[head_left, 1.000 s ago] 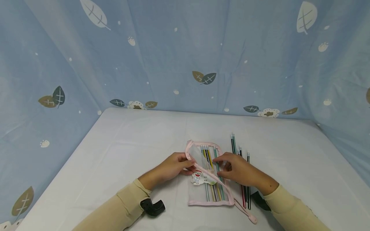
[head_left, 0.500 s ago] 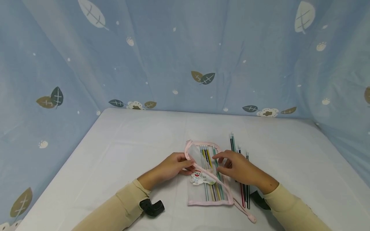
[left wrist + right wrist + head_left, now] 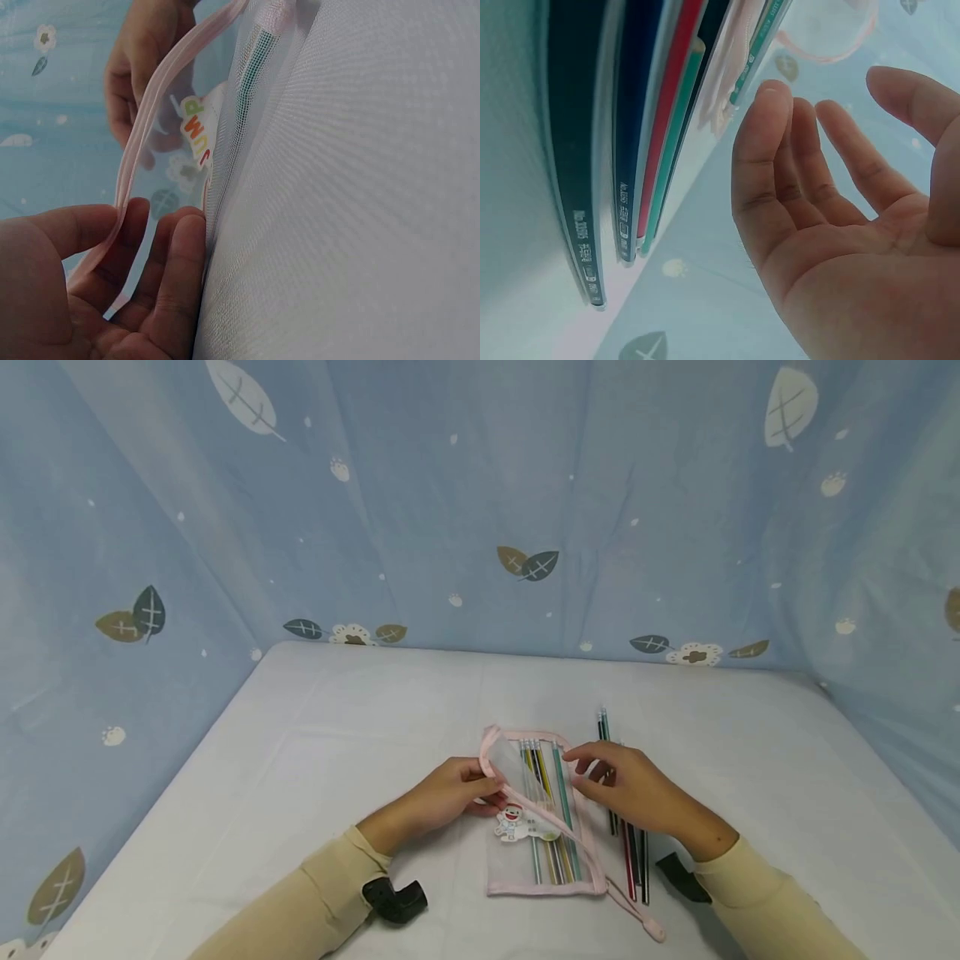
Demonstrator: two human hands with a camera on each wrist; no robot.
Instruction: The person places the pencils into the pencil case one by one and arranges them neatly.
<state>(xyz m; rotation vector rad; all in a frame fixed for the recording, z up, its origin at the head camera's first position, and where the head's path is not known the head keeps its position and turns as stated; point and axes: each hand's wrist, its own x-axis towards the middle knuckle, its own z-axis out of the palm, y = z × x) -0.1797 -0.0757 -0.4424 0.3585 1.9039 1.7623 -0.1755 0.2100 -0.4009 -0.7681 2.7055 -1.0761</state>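
Observation:
A see-through mesh pencil case (image 3: 506, 864) with pink trim lies on the table, its top flap peeled back. Several pencils (image 3: 538, 760) lie inside, and a teal pencil (image 3: 562, 787) sits apart from them on the right. My left hand (image 3: 459, 792) pinches the pink edge of the flap between thumb and finger, as the left wrist view also shows the pink trim (image 3: 136, 154) there. My right hand (image 3: 630, 785) hovers by the case's right side with loosely bent fingers and a gap to the thumb; nothing is in it.
Several loose pencils (image 3: 628, 864) lie just right of the case, partly under my right hand. A pink zip-pull strap (image 3: 654, 929) extends from the case's lower right corner. Black wrist mounts (image 3: 394, 900) sit at both sleeves. A blue patterned curtain (image 3: 450, 485) stands behind the white table (image 3: 360, 710).
My right hand has drawn away from the pencils in the case, moving right and slightly up. The left hand keeps its grip on the flap edge.

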